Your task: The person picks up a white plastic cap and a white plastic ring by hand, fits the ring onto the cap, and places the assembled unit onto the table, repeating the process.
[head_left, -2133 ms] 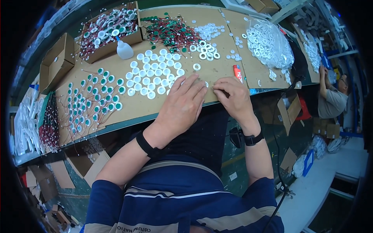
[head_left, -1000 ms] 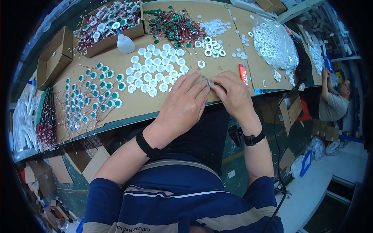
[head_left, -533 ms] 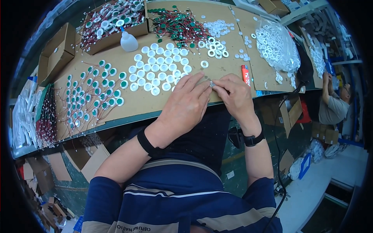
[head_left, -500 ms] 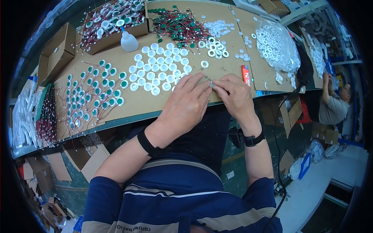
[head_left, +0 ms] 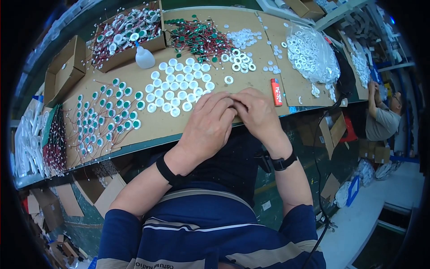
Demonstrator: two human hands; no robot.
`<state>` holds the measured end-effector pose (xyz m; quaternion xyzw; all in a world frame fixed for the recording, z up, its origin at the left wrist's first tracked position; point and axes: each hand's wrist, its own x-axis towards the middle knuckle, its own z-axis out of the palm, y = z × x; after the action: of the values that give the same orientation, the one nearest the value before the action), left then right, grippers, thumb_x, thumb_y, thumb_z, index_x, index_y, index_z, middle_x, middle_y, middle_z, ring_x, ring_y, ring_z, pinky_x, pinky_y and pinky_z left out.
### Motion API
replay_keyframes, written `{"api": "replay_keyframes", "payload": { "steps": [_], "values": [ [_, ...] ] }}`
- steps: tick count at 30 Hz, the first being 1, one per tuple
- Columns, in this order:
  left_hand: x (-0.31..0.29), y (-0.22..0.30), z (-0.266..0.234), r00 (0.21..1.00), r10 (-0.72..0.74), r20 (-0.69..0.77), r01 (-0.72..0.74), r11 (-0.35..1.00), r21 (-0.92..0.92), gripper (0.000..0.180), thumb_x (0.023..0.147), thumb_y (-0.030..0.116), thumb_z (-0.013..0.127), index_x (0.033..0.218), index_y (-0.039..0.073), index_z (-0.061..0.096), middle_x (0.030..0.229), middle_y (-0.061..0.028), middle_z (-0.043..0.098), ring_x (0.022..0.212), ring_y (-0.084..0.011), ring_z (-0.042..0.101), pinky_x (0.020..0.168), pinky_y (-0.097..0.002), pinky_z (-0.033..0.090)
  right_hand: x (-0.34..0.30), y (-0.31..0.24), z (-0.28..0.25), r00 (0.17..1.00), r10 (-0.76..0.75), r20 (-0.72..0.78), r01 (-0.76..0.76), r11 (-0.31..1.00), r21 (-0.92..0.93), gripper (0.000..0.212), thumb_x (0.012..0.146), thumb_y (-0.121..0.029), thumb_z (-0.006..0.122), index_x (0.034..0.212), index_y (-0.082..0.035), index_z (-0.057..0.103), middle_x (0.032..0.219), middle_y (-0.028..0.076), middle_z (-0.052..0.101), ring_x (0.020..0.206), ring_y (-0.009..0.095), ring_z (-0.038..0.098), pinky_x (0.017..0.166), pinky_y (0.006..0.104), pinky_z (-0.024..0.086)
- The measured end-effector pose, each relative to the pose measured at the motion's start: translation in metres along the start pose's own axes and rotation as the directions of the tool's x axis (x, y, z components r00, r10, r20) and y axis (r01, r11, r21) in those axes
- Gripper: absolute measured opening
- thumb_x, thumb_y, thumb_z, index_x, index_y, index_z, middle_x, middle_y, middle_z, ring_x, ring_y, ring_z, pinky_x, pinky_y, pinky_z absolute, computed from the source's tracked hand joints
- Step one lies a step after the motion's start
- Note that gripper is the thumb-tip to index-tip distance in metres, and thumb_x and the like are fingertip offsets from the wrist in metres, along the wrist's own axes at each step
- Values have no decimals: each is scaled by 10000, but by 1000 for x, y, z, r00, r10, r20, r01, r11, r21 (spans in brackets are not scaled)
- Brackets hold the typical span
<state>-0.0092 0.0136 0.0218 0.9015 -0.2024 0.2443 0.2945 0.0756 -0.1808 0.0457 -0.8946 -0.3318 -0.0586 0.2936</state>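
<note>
My left hand point(head_left: 209, 124) and my right hand point(head_left: 259, 113) meet at the table's front edge, fingers curled and fingertips pressed together. Whatever they pinch is hidden behind the fingers. Just beyond my left hand lies a cluster of round white caps point(head_left: 178, 80) set close together. A single white ring point(head_left: 229, 80) rests on the cardboard past my fingertips. To the right of my right hand is a red lighter point(head_left: 276, 92). Farther left, rows of white discs with green centres point(head_left: 109, 105) lie with thin red wires trailing from them.
A cardboard box point(head_left: 101, 67) of wired discs stands at the back left beside a white squeeze bottle point(head_left: 145, 58). Behind lie a heap of green wired discs point(head_left: 197, 38), white rings point(head_left: 242, 62) and a clear bag of rings point(head_left: 309, 56). A person point(head_left: 385, 112) sits far right.
My hands have drawn closer together and a little left. The small pale thing seen between my fingertips earlier is now covered. The view has shifted slightly.
</note>
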Motion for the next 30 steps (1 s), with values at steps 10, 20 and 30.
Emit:
{"api": "replay_keyframes", "payload": {
  "steps": [10,20,30],
  "values": [
    [0,3,0,998,-35,58,29,994,109,385,1011,92,819,1384,2,782,1462,-157,754,1509,-365,656,1312,-557,456,31,29,-18,994,30,-103,-39,996,-84,213,1044,-46,795,1241,-8,868,1200,174,856,1126,392,808,973,453,648],
    [1,4,0,985,-156,67,144,977,155,507,1044,137,806,1526,-2,731,1584,-169,705,1605,-363,581,1401,-581,362,34,27,9,974,-219,-54,220,976,-3,201,1026,-58,821,1212,-33,891,1239,131,857,1229,384,777,1049,469,642],
    [3,4,0,977,-33,209,-4,985,174,564,1144,327,727,1611,12,692,1707,-137,640,1700,-321,476,1443,-562,287,39,64,-33,989,-1,-150,-36,970,-240,205,1008,-53,830,1198,-68,906,1233,126,869,1249,381,757,1065,473,634]
  ]
}}
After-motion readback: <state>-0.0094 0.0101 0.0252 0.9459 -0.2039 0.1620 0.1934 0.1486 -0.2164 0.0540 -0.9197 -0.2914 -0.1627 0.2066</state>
